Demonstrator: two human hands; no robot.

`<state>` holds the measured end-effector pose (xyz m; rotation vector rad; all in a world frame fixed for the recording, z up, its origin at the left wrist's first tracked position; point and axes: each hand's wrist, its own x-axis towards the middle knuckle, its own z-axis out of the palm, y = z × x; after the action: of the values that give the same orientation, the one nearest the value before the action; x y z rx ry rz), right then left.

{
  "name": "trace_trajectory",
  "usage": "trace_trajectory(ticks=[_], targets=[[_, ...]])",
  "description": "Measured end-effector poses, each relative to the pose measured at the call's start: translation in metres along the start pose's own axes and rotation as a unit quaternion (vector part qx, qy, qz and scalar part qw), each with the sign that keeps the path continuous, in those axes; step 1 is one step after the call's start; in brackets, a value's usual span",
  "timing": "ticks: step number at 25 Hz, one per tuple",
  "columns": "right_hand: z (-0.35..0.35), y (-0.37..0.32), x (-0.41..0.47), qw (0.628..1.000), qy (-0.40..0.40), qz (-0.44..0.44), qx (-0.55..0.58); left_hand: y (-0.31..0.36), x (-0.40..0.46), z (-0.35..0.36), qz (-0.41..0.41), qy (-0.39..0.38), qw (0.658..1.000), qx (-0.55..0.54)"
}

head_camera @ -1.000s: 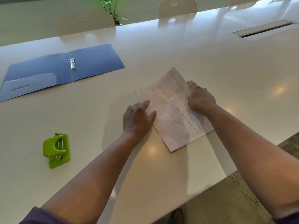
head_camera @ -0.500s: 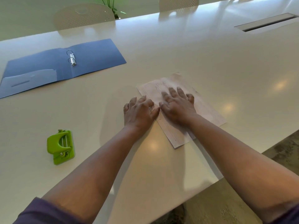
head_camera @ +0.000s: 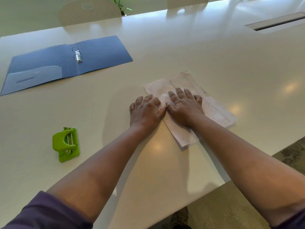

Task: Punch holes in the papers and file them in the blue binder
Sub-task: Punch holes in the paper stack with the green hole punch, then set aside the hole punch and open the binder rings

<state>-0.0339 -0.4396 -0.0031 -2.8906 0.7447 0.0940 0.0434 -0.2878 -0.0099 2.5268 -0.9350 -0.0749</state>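
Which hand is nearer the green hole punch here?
Left. The left hand rests at the papers' left edge, on the side where the green hole punch sits. The right hand lies flat on the papers, farther away.

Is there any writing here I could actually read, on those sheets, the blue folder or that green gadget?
Papers: rows of printed text and a table, too small and blurred to read.
Blue binder: no text visible; a dark strip on its inside pocket shows nothing legible.
Green hole punch: no readable label or brand.
Table: no writing.
Nothing can be quoted.
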Motion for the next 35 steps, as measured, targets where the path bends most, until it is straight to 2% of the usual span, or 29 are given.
trace_trajectory(ticks=[6,10,14,18,23,28,33,35], targets=[[-0.009,-0.002,0.005,1.000,-0.022,0.003,0.005,0.001,0.000,-0.001,-0.006,0.007,1.000,-0.007],[-0.016,-0.004,0.000,1.000,0.018,-0.007,0.019,0.001,-0.001,0.000,-0.014,0.014,1.000,-0.021],[-0.022,-0.014,-0.011,0.998,0.039,-0.026,0.030,-0.001,-0.012,-0.008,-0.021,0.079,0.994,-0.075],[-0.025,-0.054,-0.026,0.993,0.053,-0.076,0.072,-0.021,-0.039,-0.036,-0.019,0.111,0.993,-0.047],[-0.014,-0.129,-0.037,0.977,0.011,-0.180,0.114,-0.069,-0.077,-0.091,-0.019,0.145,0.989,0.015],[0.000,-0.197,-0.049,0.953,-0.062,-0.251,0.160,-0.131,-0.114,-0.125,-0.103,0.167,0.980,-0.005],[0.015,-0.234,-0.052,0.933,-0.109,-0.302,0.165,-0.175,-0.145,-0.132,-0.228,0.177,0.945,-0.154],[0.018,-0.241,-0.051,0.930,-0.111,-0.317,0.151,-0.187,-0.153,-0.128,-0.250,0.182,0.930,-0.200]])
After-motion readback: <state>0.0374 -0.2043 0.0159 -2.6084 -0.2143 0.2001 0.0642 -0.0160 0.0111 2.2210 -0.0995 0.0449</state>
